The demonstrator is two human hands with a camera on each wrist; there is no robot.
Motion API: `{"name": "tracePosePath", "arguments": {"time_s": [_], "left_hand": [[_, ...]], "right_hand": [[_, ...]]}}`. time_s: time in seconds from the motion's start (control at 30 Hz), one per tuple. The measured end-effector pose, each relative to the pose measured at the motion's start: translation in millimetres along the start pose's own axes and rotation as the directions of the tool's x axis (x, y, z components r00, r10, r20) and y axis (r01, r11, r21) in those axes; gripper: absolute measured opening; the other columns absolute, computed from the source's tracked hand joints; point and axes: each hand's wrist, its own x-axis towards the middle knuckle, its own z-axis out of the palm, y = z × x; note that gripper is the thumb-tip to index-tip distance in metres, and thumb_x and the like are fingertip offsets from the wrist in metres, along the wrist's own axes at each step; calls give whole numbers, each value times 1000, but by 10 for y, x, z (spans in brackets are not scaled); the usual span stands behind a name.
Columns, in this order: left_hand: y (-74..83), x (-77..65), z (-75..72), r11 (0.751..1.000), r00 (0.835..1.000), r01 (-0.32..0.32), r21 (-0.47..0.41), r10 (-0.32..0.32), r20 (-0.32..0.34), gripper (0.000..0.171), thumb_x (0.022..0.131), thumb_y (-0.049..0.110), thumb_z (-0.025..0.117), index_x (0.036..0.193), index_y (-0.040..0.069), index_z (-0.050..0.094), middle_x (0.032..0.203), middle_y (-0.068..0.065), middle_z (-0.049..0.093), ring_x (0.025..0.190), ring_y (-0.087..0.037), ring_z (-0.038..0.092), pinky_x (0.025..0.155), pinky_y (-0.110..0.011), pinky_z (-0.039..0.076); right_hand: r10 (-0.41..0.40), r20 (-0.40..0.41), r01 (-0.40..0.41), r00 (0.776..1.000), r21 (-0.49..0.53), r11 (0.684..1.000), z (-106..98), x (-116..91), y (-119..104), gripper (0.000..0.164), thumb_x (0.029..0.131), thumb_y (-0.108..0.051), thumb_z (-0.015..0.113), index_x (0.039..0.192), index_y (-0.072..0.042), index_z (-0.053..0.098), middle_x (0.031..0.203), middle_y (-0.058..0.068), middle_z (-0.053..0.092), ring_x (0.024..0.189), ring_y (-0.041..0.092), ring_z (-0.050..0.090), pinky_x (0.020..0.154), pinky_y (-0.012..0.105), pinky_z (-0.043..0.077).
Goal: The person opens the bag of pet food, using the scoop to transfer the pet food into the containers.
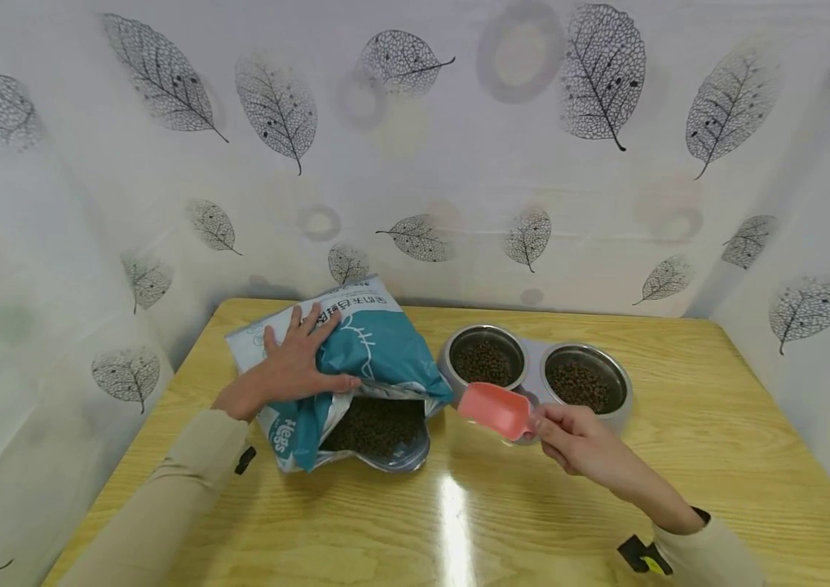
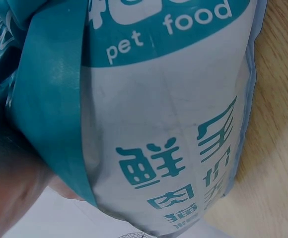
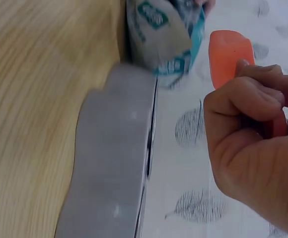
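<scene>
A teal and white pet food bag lies on its side, its mouth facing the front and brown kibble showing inside. My left hand rests on top of the bag with fingers spread; in the left wrist view the printed bag hides most of that hand. My right hand grips the handle of a pink scoop, held in front of the double bowl. No kibble shows in the scoop. In the right wrist view, curled fingers wrap the handle of the scoop.
Two metal bowls, the left bowl and the right bowl, sit in one grey stand right of the bag, both with kibble in them. The wooden table ends at a leaf-patterned cloth behind and at both sides.
</scene>
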Motion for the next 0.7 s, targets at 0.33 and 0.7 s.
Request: {"name": "tracePosePath", "arguments": {"time_s": [0.33, 0.7], "left_hand": [[-13, 9, 10, 1000, 1000, 2, 3, -2, 0, 118, 81, 75, 68, 167, 18, 11, 173, -21, -2, 157, -51, -11, 111, -85, -5], [1, 7, 5, 1000, 1000, 11, 4, -11, 6, 118, 81, 75, 68, 167, 18, 10, 173, -21, -2, 157, -51, -11, 112, -84, -5]], "right_hand": [[-39, 109, 50, 993, -99, 994, 545, 313, -57, 37, 110, -23, 50, 98, 8, 66, 56, -8, 40, 46, -1, 32, 42, 20, 29], [-27, -22, 18, 999, -348, 937, 962, 546, -65, 34, 106, -26, 56, 86, -7, 77, 65, 2, 65, 50, 0, 42, 49, 21, 38]]}}
